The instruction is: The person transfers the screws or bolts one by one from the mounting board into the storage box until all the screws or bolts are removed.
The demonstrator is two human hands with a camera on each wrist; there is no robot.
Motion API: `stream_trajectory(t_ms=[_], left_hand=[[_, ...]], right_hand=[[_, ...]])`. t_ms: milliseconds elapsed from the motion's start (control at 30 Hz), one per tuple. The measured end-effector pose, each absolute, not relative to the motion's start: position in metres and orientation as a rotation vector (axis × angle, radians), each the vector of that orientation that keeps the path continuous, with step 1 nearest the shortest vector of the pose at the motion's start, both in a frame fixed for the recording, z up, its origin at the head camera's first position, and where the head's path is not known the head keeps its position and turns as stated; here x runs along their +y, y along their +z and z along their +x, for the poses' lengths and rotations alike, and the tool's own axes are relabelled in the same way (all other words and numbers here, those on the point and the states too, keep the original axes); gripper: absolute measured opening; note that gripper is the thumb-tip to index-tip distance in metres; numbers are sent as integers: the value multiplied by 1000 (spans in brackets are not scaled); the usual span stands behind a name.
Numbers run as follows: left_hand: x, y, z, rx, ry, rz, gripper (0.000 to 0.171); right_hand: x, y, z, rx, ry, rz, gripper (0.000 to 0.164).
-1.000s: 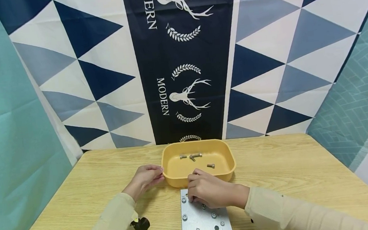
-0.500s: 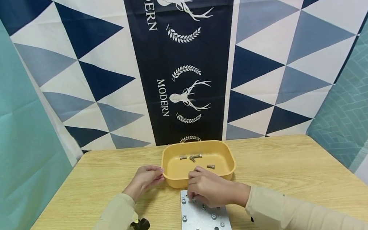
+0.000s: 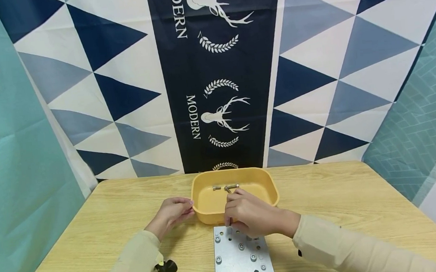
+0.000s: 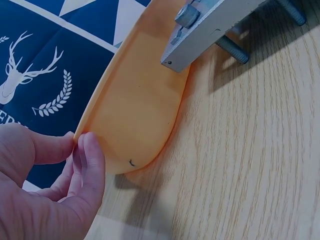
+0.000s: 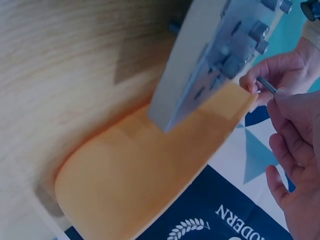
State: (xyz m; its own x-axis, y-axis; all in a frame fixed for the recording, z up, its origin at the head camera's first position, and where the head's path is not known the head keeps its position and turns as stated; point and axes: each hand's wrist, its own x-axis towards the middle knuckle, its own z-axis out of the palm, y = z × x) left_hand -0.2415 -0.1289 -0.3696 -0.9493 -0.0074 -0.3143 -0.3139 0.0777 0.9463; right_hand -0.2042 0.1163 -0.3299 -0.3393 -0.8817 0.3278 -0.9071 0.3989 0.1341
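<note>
My left hand [image 3: 175, 213] pinches the left rim of a yellow plastic tray [image 3: 208, 218] between thumb and fingers; the left wrist view shows this grip [image 4: 60, 180] closely. My right hand [image 3: 254, 214] is over the far edge of a silver metal plate [image 3: 242, 261], by the tray's near wall. Between its thumb and forefinger it pinches a bolt [image 5: 266, 85], whose threaded shank sticks out in the right wrist view. Socket-head bolts [image 3: 253, 257] sit in the plate among bare holes. Threaded shanks [image 4: 232, 50] project below the plate.
Loose bolts [image 3: 232, 187] lie in the tray, partly behind the right hand. A black object [image 3: 166, 270] sits by the left sleeve. The wooden table [image 3: 324, 196] ends at a patterned cloth backdrop [image 3: 216, 67], with teal cloth [image 3: 15, 128] at the left.
My right hand has risen off the plate's upper left part towards the tray, and a hole it worked over now shows. It covers one loose bolt. The left hand stays on the rim.
</note>
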Motion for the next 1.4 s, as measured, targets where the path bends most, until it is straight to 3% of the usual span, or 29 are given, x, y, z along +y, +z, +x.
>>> stream_trajectory(t_ms=[633,1400], left_hand=[[-129,-369,-240,2134,1961,-320,24],[-129,-368,-239,2124,1969,-315,23]], right_hand=[[118,-306,-224,-2201,-19,1490,13],[130,-305,-258,-2248,18,1429,14]])
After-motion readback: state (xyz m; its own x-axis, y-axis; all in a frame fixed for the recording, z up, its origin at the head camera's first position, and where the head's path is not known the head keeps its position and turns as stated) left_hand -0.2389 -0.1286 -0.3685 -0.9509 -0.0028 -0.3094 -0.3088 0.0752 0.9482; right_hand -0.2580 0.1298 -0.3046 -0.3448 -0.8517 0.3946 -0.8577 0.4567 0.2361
